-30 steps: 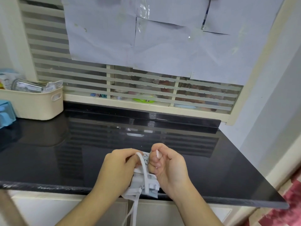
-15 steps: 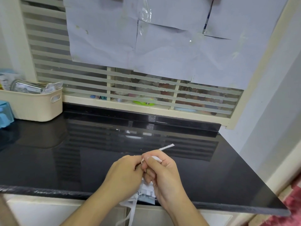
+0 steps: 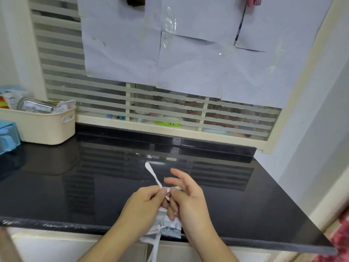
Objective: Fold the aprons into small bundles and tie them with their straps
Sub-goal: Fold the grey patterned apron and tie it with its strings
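Fingers: left hand (image 3: 143, 203) pinches the white strap (image 3: 153, 175) between thumb and forefinger; right hand (image 3: 186, 197) has its outer fingers spread loose, while its thumb and lower fingers curl in against the bundle, and whether they grip cloth or strap cannot be told.
Bundle: 1 folded white apron (image 3: 169, 225), small and compact, held between both hands at the near edge of the black surface (image 3: 75, 186), partly overhanging it.
Strap ends: 1 free end sticks up and away above the left thumb; 2 other lengths (image 3: 155, 248) hang below the bundle, off the surface edge.
Progress: folding looks done for this apron; tying appears underway, with the strap wrapped at the top but no finished knot visible. Tightening and tucking the loose ends seem left. No other apron is in view.
Change: half a second back the free end pointed right past the right hand, which was curled over it; now it points up-left from the left hand's pinch, and the right fingers have opened out.
Surroundings: cream basket (image 3: 43, 125) stands far left on the surface, well apart from the hands.
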The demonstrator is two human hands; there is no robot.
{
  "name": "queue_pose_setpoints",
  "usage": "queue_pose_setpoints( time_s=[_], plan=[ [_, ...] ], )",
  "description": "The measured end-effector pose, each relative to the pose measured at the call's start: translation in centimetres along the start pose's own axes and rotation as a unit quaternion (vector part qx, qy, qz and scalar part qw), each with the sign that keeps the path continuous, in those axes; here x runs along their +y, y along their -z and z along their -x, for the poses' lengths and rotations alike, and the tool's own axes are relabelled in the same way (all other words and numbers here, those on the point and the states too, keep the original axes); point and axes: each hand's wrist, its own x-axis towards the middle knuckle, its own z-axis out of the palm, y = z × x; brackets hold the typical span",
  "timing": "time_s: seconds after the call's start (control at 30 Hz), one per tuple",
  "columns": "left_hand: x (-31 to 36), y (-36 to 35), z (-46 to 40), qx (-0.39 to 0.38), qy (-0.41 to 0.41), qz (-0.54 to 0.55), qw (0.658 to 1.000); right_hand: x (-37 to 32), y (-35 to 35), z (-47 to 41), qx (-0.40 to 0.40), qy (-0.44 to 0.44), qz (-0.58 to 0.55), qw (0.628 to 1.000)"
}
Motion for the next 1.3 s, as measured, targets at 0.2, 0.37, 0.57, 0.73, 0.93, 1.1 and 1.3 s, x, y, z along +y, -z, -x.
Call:
queue_pose_setpoints(
  time_s=[0.2,0.37,0.57,0.73,0.93,1.1,1.3],
  plan=[
    [-0.4,0.2,0.3,0.027,0.008,0.046,0.999,-2.6,-0.3,0.1,0.046,0.137,0.51,0.848],
    [-0.5,0.5,0.5,0.048,-0.012,0.058,0.997,-4.3,0.3,0.5,0.0,0.031,0.382,0.924],
    [-0.2,0.8,1.1,0.066,-0.065,0.105,0.99,-3.7,0.1,0.8,-0.02,-0.007,0.396,0.918],
    [-0.1,1.2,1.5,0.039,-0.07,0.144,0.986,-2.4,-0.8,0.5,0.054,0.06,0.533,0.842],
    [-0.1,1.8,1.8,0.015,-0.073,0.175,0.982,-1.3,-0.9,0.1,-0.024,0.191,0.573,0.796],
    [0.1,1.4,2.0,0.019,-0.065,0.174,0.982,-1.2,-0.6,-0.1,-0.064,0.146,0.494,0.854],
    [0.0,0.7,2.3,0.049,-0.049,0.141,0.988,-2.6,0.0,0.3,-0.098,0.053,0.333,0.936]
  ],
)
